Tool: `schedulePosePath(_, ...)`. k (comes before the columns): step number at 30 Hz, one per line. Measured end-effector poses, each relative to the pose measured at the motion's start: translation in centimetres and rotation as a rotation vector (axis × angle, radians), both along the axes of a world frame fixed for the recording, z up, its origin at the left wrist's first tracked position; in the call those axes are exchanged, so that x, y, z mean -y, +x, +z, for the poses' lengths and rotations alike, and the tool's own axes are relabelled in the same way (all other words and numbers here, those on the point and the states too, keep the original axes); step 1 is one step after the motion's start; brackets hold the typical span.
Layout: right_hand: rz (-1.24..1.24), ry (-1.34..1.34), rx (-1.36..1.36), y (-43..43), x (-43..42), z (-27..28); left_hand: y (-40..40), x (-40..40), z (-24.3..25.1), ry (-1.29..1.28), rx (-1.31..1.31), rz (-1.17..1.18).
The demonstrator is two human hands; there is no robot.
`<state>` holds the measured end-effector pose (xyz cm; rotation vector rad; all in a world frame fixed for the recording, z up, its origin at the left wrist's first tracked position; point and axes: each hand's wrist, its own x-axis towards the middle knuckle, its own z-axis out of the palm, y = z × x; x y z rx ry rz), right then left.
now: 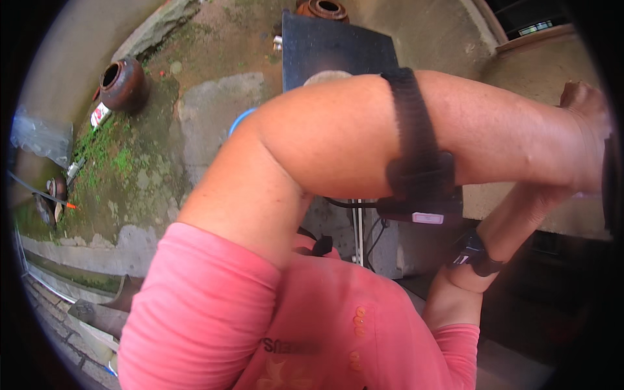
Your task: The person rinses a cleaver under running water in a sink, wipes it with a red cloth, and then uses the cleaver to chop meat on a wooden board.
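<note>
My left arm, in a pink sleeve, bends across the view to the right, with a black strap around the forearm. My right forearm rises at the lower right with a black wrist device on it, then passes behind the left wrist. At the far right edge, part of a hand with bent fingers shows; which hand it belongs to cannot be told. The rest of both hands is hidden or cut off by the rim. A dark box with a pale label and cables sits below the left forearm.
A dark flat panel stands beyond my arm, near a brown clay jar. Another clay jar lies on mossy ground at the left, by clear plastic. A blue rim shows behind my elbow. A pale ledge borders the right.
</note>
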<state>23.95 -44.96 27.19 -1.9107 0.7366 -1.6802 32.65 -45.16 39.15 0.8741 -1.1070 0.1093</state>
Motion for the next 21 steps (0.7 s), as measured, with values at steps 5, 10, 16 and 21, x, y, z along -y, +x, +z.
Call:
schedulePosePath(5,-0.129,1.019,-0.504,0.5,-0.7,-25.7,4.2,-1.7,-28.4,0.789,-0.211,-0.362)
schedulePosePath(10,-0.08,1.31,-0.383,1.8,-0.3,-29.8,1.6,-0.1,-44.1,1.214,-0.526,-0.403)
schedulePosePath(16,0.06,1.375,-0.359,-0.7,2.9,-30.4,-0.3,2.3,-45.4,1.222,-0.808,-0.411)
schedulePosePath(21,0.204,1.433,-0.301,-2.8,4.0,-31.1,-0.4,2.2,-44.4,1.221,-0.806,-0.526)
